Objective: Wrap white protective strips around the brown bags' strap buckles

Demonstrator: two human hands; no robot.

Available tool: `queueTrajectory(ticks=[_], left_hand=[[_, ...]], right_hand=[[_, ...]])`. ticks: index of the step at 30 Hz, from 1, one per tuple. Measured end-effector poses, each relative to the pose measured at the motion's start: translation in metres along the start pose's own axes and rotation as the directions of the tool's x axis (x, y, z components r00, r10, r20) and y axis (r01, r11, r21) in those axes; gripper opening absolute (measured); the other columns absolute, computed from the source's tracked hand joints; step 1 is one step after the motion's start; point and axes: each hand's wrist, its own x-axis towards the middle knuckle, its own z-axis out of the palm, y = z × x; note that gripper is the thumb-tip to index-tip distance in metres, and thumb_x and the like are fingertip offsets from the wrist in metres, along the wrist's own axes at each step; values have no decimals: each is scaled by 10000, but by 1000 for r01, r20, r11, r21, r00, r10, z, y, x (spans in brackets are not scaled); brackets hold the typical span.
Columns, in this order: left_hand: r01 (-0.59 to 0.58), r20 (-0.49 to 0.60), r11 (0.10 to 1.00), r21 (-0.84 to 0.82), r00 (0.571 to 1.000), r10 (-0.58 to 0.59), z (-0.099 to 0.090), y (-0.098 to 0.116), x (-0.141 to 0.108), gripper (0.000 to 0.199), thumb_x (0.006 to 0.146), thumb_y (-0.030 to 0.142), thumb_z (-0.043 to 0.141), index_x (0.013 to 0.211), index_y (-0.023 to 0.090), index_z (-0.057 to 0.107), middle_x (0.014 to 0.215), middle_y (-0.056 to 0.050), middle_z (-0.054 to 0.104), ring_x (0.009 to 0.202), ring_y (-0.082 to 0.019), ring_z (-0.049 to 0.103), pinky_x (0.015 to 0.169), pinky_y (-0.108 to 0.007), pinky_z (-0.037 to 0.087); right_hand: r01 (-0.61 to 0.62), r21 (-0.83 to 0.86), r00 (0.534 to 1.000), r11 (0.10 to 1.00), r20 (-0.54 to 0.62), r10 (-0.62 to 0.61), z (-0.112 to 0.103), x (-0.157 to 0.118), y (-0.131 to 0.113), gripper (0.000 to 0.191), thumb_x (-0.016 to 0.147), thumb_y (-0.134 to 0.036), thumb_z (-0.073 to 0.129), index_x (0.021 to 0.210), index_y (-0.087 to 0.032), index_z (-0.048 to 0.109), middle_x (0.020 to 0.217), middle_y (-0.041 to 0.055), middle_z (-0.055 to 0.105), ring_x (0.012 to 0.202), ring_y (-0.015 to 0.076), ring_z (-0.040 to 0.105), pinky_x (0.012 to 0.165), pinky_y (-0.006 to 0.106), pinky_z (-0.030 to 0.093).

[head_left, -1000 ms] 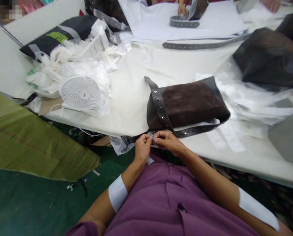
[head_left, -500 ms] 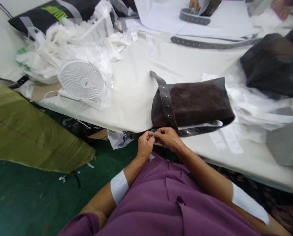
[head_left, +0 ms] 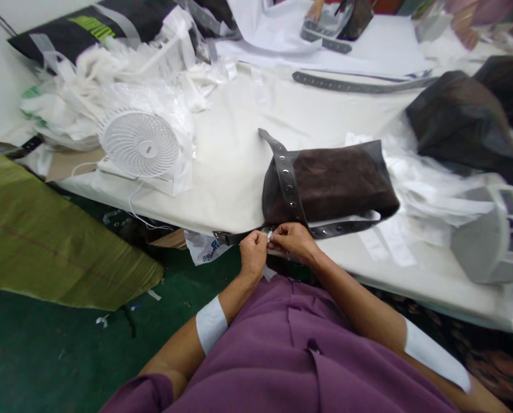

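A dark brown suede bag (head_left: pixel 338 179) lies on its side at the table's front edge. Its black strap (head_left: pixel 289 189), studded with metal eyelets, crosses the bag's left end and also runs along the front. Just in front of the bag, my left hand (head_left: pixel 253 252) and my right hand (head_left: pixel 294 241) meet, fingertips pinched together. Between them shows a small whitish piece (head_left: pixel 269 234), too small to name for certain. A buckled strap end (head_left: pixel 224 237) sticks out left of my left hand.
A white fan (head_left: pixel 142 143) stands at left before heaped white wrapping (head_left: pixel 110 74). Another dark bag (head_left: pixel 461 115) and a grey tape-dispenser-like object (head_left: pixel 482 235) are on the right. Across the table, another person's hand (head_left: pixel 315 10) is near a belt-like strap (head_left: pixel 325 39).
The view has shifted slightly, so the table things sit further left. My fingertips have parted a little, and the whitish piece shows more clearly between them. The bag stays in place.
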Motion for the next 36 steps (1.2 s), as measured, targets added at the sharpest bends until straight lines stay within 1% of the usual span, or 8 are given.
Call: queueTrajectory(ticks=[6,12,15,19,22,28,33,36], left_hand=[[67,47,990,-122,997,-61,2,-1,0,205,767,332,541,654,161,553,513,29,528,397,-62,339,403,-189,221],[164,86,945,-283,986,-145,6,3,-4,176,748,318,565,683,164,511,522,28,527,358,-45,342,362,-169,212],[255,133,892,-372,966,-220,6,6,-5,199,717,323,607,693,166,487,526,32,515,345,-35,332,353,-160,191],[355,175,822,-446,935,-308,7,11,-5,238,664,296,673,710,154,488,538,27,523,344,-23,338,354,-147,172],[408,177,770,-490,912,-370,9,13,-4,232,649,256,693,713,141,502,535,32,511,346,-16,337,355,-143,181],[528,277,655,-541,847,-454,8,14,0,236,646,178,725,753,141,517,551,51,489,359,-11,340,355,-141,211],[655,395,568,-499,755,-524,5,22,2,165,729,187,679,768,136,527,542,56,464,348,-2,290,343,-137,190],[653,356,574,-494,754,-552,7,29,1,158,736,184,672,741,135,521,543,52,474,342,2,276,336,-137,176]], right_hand=[[-100,254,988,962,138,67,-1,-4,-7,53,694,-119,596,652,-134,569,477,-17,578,340,39,396,326,147,260],[-154,362,988,919,67,139,5,-4,-5,95,696,-81,592,650,-142,536,464,-20,567,359,47,446,332,129,279],[-112,379,993,919,-1,121,9,-5,-4,125,678,-55,599,632,-146,527,455,-32,543,389,62,490,335,129,294],[-40,354,996,934,-62,67,11,-5,-2,135,667,-40,604,615,-143,533,442,-48,512,366,52,456,331,136,300],[-69,351,997,934,3,73,7,-4,-3,139,694,-38,578,617,-142,526,432,-39,516,355,50,440,323,133,290],[-88,377,987,922,155,31,-7,-2,-1,126,703,-31,568,631,-129,531,519,-1,592,373,37,431,343,130,316],[-70,448,973,891,228,-39,-13,-1,4,91,693,-64,582,661,-135,535,534,-10,575,400,38,439,374,131,346],[-66,495,965,866,253,-71,-13,-1,7,67,679,-85,588,674,-135,544,534,-24,549,421,40,450,400,134,370]])
